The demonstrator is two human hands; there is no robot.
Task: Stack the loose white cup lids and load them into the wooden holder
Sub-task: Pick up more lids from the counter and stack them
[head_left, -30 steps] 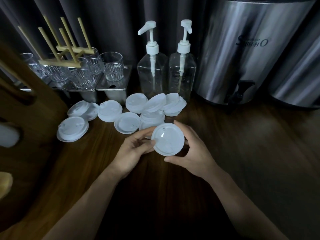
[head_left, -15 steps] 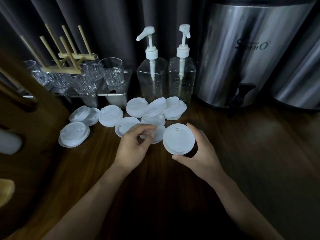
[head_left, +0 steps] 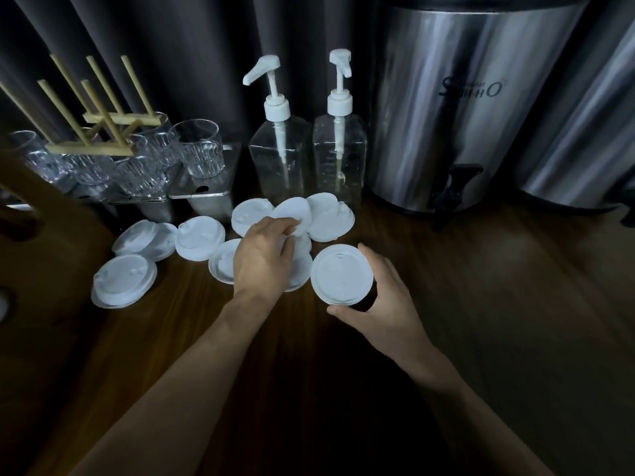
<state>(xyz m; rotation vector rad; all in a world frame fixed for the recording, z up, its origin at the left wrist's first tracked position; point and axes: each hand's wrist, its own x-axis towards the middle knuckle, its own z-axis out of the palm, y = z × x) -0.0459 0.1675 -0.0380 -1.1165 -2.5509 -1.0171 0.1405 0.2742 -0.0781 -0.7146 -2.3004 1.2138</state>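
Note:
Several loose white cup lids (head_left: pixel 201 237) lie scattered on the dark wooden counter (head_left: pixel 481 304) in front of the bottles. My right hand (head_left: pixel 385 293) grips one white lid (head_left: pixel 342 274) by its rim, face up, just above the counter. My left hand (head_left: pixel 263 257) reaches over the pile, and its fingertips pinch the edge of a tilted lid (head_left: pixel 293 213) in the middle of the heap. The wooden holder (head_left: pixel 103 115), with its slanted pegs, stands at the back left over the glasses.
Clear glasses (head_left: pixel 201 149) on metal trays stand at the back left. Two pump bottles (head_left: pixel 281 159) are behind the lids. Big steel dispensers (head_left: pixel 457 108) fill the back right. A brown wooden board (head_left: pixel 41 235) rises at the left edge.
My left hand let go of the lid that both hands held and moved forward into the pile, pinching a tilted lid. My right hand keeps its lid, shifted slightly right.

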